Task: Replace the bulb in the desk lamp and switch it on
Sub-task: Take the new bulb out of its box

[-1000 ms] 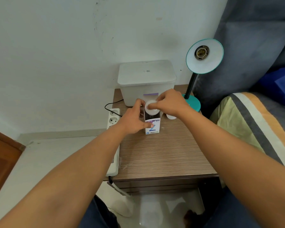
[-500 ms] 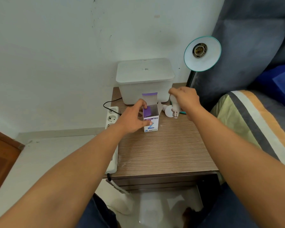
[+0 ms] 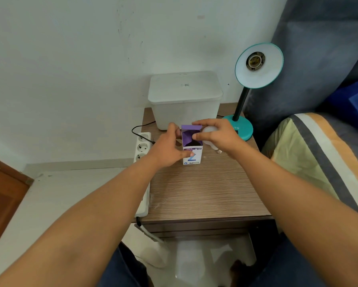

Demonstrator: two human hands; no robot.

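Since 0.5 s ago your right hand (image 3: 219, 136) has swung back from beside the lamp to the bulb box (image 3: 191, 148), carrying a white bulb (image 3: 209, 136). Bulb is grasped between palm and fingers, screw cap pointing down-right, touching the box's right side. Right thumb and forefinger sit at the open purple flap. Left hand (image 3: 170, 148) grips the box's left wall, thumb on front, prob. to keep it upright on the nightstand (image 3: 205, 193). Desk lamp (image 3: 256, 65) stands at rear right; socket (image 3: 255, 60) is empty, shade tilted toward you, ready for fitting. Whether this is the old or new bulb: cannot tell. Power strip (image 3: 143, 146) lies at left edge.
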